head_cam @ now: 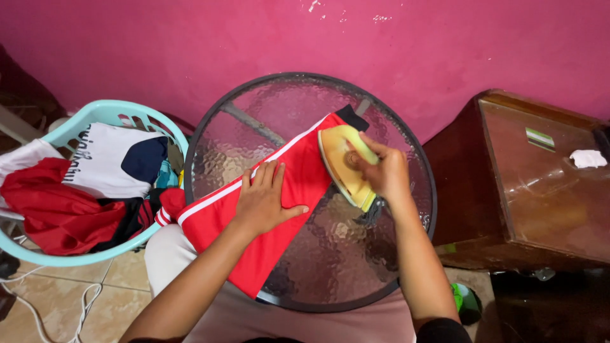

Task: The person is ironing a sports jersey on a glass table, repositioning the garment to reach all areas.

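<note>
A red garment with a white stripe lies slantwise across the round glass table, one end drooping off the near-left edge toward the person's lap. The left hand is spread flat on the cloth, fingers open, pinning it down — gripping nothing. The right hand is clenched around the handle of a yellow iron, which sits on the garment's far end. Just to the left stands a pale blue laundry basket heaped with clothes; to the right, a dark wooden cabinet — a white scrap of cloth lies on top.
</note>
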